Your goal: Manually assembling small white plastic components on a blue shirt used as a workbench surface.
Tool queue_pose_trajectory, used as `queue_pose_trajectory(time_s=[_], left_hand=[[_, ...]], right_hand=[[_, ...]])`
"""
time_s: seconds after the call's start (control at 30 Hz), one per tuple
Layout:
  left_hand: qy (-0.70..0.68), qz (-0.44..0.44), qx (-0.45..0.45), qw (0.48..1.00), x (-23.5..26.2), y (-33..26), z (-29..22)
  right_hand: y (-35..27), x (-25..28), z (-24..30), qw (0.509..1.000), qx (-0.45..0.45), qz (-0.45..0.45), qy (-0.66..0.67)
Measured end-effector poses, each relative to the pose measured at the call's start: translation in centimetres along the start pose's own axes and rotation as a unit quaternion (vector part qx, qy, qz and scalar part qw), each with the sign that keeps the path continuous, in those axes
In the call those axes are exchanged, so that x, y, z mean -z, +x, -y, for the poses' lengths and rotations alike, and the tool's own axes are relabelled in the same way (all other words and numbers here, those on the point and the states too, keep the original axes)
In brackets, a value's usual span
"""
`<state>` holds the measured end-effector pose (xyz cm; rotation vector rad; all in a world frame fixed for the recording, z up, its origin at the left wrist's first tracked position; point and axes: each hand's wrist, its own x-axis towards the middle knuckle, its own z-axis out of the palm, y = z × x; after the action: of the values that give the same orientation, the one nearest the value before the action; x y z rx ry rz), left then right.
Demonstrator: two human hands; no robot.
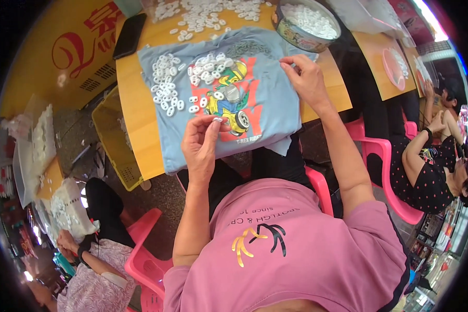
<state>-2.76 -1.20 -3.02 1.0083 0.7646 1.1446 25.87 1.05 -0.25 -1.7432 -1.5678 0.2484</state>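
Note:
My left hand [200,143] pinches a small white plastic piece [218,119] between thumb and fingertips, over the near part of a light blue printed T-shirt [179,132] spread on the table. Further back, at the shirt's right edge, my right hand [306,78] is closed with thumb and forefinger together; whatever is in that pinch is too small to make out. White oval pieces with two holes lie on the shirt in a left pile [165,88] and a middle pile [209,69]. Between that pile and my right hand is a heap of thin greyish-green bits [249,49].
More white pieces [205,15] cover the table's far side. A round tin [308,41] full of them stands back right, a black phone [129,36] back left. A yellow crate [108,148] is left of the table. People sit on pink chairs [384,161] at both sides.

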Motion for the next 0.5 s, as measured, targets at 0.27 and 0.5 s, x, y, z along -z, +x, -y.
queue_pose_trajectory(time_s=[0.27,0.5], left_hand=[[0.012,0.0,-0.005,1.0,0.1,0.0,0.1],[0.019,-0.003,-0.008,1.0,0.0,0.0,0.1]], right_hand=[[2.1,-0.5,-1.4,0.989,0.086,0.009,-0.123],[3.4,-1.0,-1.5,0.98,-0.002,0.042,-0.194]])
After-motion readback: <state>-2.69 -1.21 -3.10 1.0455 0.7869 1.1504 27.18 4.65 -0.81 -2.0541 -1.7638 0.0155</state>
